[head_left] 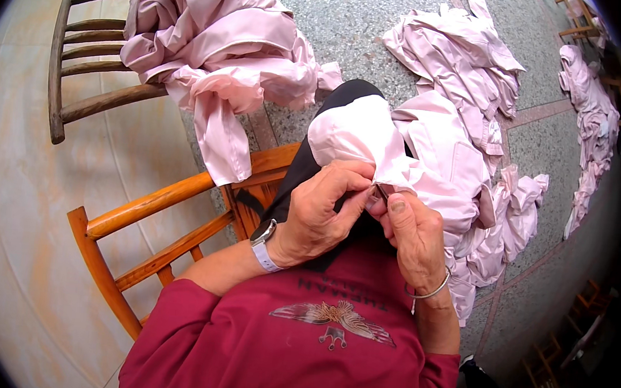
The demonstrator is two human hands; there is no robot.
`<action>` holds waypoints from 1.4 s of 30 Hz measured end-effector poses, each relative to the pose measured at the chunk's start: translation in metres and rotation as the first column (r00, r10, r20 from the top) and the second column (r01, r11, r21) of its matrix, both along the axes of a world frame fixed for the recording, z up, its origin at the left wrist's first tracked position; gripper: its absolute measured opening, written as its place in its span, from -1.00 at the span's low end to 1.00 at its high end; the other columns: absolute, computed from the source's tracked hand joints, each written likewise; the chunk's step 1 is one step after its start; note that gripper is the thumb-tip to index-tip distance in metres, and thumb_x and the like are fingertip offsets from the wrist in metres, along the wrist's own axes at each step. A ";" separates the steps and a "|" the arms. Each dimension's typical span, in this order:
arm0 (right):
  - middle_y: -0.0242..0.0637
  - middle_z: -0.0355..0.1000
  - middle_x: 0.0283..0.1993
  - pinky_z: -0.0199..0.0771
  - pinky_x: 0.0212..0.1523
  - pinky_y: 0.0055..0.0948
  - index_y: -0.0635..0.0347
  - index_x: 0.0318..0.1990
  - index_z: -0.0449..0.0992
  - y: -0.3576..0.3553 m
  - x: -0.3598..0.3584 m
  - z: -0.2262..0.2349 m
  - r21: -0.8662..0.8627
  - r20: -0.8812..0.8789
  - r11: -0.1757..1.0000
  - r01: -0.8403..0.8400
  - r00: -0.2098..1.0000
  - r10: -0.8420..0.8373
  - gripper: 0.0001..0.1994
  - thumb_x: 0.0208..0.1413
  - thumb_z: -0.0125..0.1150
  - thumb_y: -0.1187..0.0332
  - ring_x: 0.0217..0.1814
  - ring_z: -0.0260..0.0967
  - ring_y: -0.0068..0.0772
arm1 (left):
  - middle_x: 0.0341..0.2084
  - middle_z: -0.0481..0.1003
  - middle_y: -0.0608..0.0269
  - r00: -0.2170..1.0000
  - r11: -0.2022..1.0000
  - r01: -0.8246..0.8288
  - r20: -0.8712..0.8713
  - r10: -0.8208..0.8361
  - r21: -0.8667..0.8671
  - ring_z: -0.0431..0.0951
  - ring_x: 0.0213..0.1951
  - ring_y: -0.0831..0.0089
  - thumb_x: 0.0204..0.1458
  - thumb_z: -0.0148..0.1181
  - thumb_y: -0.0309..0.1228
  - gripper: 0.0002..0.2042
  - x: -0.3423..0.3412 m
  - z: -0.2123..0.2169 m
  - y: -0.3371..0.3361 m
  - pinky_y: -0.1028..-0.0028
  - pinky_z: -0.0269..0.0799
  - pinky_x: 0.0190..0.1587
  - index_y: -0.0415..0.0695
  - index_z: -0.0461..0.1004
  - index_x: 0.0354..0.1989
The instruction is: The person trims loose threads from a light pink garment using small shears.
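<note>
- Your left hand (pixel 318 213) is closed, thumb and fingertips pinched together on the edge of the pale pink garment (pixel 363 136) just in front of your chest.
- Your right hand (pixel 414 233) sits just beside it, touching the same edge; its fingers curl in on the cloth, with a small dark thing between the two hands that is too hidden to make out.
- The pink garment lies draped over your black-clad knee (pixel 332 115), rising far of your hands and trailing off to the right.
- A watch (pixel 264 243) is on your left wrist and a thin bangle (pixel 428 289) on your right.
- To your near left stands an orange wooden chair (pixel 161 214); farther left, a darker chair (pixel 78 63) carries a heap of pink shirts (pixel 220 46).
- More pink shirts (pixel 476 68) lie in piles on the speckled floor (pixel 355 20) to the far right.
</note>
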State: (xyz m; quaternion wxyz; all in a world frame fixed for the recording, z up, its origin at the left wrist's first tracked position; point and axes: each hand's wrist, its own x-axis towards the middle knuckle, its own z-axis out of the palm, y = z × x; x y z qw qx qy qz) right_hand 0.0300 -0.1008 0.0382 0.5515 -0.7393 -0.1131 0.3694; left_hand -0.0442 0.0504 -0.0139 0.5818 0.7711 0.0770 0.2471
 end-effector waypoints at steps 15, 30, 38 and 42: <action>-0.28 0.42 -0.39 0.28 -0.40 -0.54 0.39 -0.30 0.53 0.004 0.003 -0.004 0.004 0.111 0.997 -0.080 0.991 0.079 -0.68 0.37 0.02 0.28 -0.48 0.23 -0.58 | -0.25 0.58 0.09 0.998 0.998 0.055 0.002 -0.055 0.017 0.62 -0.24 0.35 -0.05 0.30 -0.72 -0.81 -0.002 0.004 0.002 0.48 0.52 -0.20 -0.28 0.48 -0.27; -0.24 0.40 -0.42 0.36 -0.44 -0.44 0.32 -0.27 0.51 0.008 0.026 -0.017 0.008 0.726 1.000 -0.020 0.687 0.008 -0.85 -0.01 0.35 0.58 -0.45 0.39 -0.38 | -0.29 0.58 0.09 0.999 0.999 0.042 0.003 -0.042 0.028 0.60 -0.27 0.37 -0.03 0.30 -0.72 -0.84 -0.003 0.002 0.005 0.49 0.50 -0.24 -0.28 0.48 -0.29; -0.32 0.39 -0.45 0.23 -0.47 -0.53 0.33 -0.29 0.52 0.001 0.033 -0.018 -0.030 0.621 0.992 0.123 0.780 -0.078 -0.92 0.12 0.29 0.52 -0.47 0.29 -0.53 | -0.22 0.58 0.03 0.998 0.999 0.045 -0.034 -0.045 0.020 0.61 -0.23 0.35 0.04 0.22 -0.70 -0.87 -0.004 0.001 0.006 0.47 0.51 -0.18 -0.28 0.41 -0.30; -0.32 0.39 -0.44 0.22 -0.46 -0.56 0.34 -0.26 0.53 0.010 0.030 -0.017 0.120 0.640 0.974 0.194 0.735 -0.225 -0.86 0.24 0.21 0.41 -0.46 0.25 -0.57 | -0.13 0.58 -0.02 0.993 0.990 0.081 -0.074 -0.090 -0.117 0.60 -0.14 0.38 0.10 0.19 -0.66 -0.88 -0.007 -0.002 0.003 0.46 0.51 -0.12 -0.28 0.36 -0.27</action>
